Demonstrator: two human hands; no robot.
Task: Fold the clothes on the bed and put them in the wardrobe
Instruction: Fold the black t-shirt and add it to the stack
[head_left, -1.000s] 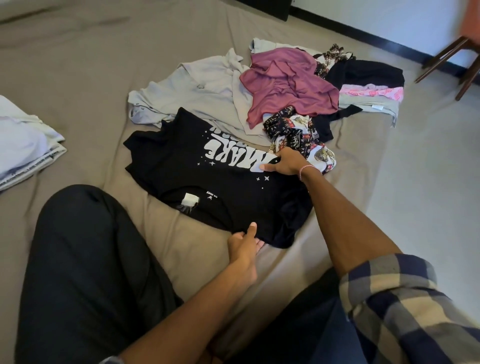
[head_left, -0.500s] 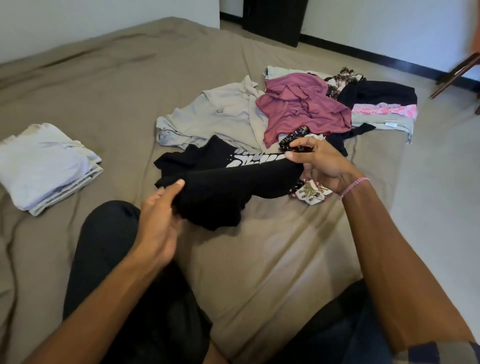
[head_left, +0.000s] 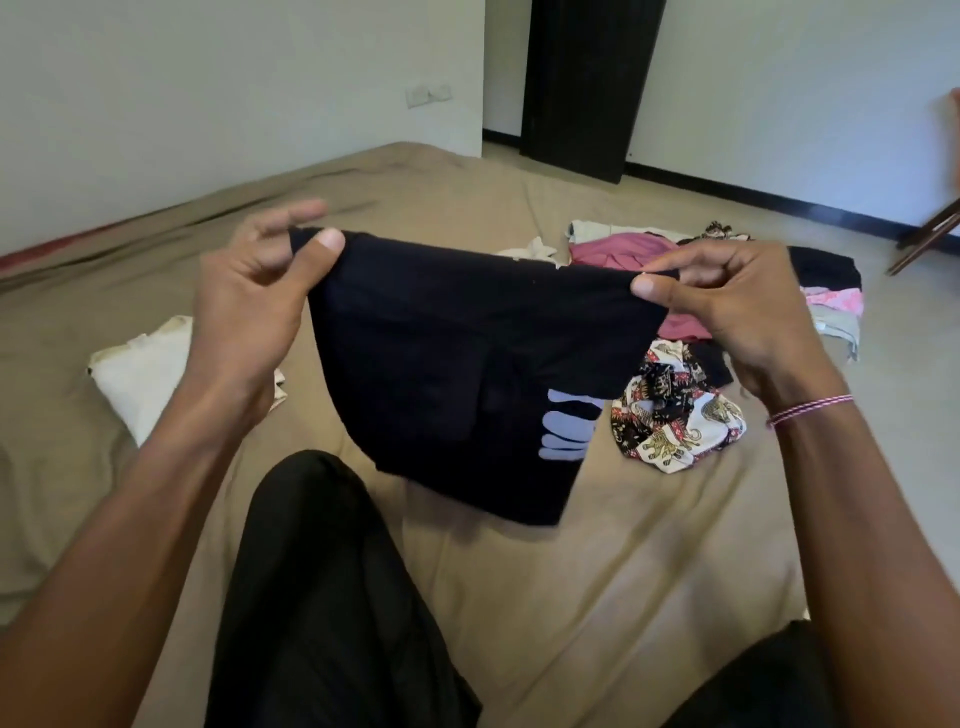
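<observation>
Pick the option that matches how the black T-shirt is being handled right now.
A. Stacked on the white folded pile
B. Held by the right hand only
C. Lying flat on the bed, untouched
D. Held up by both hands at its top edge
D: the left hand and right hand each pinch the top edge of the black T-shirt, which hangs above the bed.

The bed (head_left: 597, 587) is covered with a tan sheet, creased in several places, and reaches to the wall at the far left.

Lying directly on it:
- At left, a folded white garment (head_left: 140, 384), partly hidden behind a forearm.
- At right of centre, a crumpled patterned cloth (head_left: 675, 421), black, white and red with animal figures.
- Beyond that, near the far right edge, a loose pile: a pink-purple garment (head_left: 618, 247), a black garment (head_left: 826, 267), a pink printed piece (head_left: 836, 301) and a grey piece (head_left: 839, 332). These overlap; their order in the pile cannot be told.
- A small white piece (head_left: 530, 249) shows just left of the pile.

The person's dark-trousered leg (head_left: 322, 597) rests on the near part of the sheet.
</observation>
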